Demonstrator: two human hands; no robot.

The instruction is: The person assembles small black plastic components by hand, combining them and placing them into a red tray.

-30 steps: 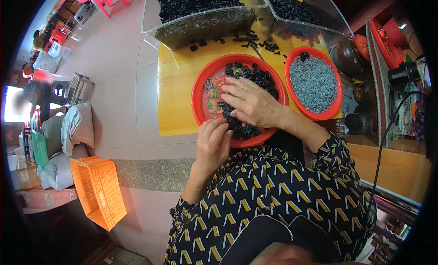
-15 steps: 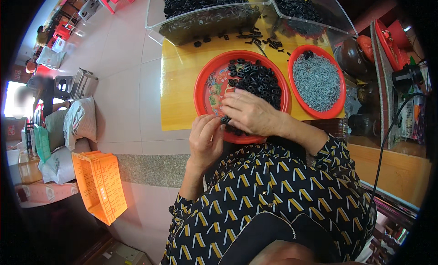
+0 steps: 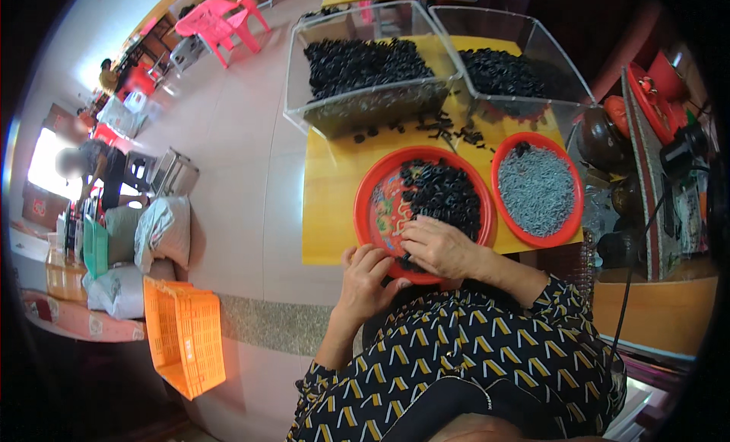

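Observation:
A round red tray [image 3: 378, 168] with a printed bottom holds a heap of small black plastic parts [image 3: 441, 195], mostly on its right side. Over the heap's near part, my right hand [image 3: 441, 246] has its fingers bent and drawn together; their tips are on or beside black parts, and what they grip is hidden. At the tray's near left rim is my left hand [image 3: 365, 281], its thumb apart from its bent fingers, with nothing visible between them. Right of this tray, a second red tray [image 3: 576, 206] holds many small silvery screws [image 3: 536, 191] and a few black pieces.
Two clear plastic bins [image 3: 365, 100] of black parts stand at the table's far side. Loose black pieces [image 3: 468, 134] lie before them on the yellow tabletop [image 3: 327, 206]. An orange crate [image 3: 186, 339] and white sacks [image 3: 163, 229] are at left; a black cable [image 3: 635, 267] hangs at right.
The view has shifted, so trays and table appear lower and further right. My left thumb has spread from the fingers. My right hand stays over the black parts.

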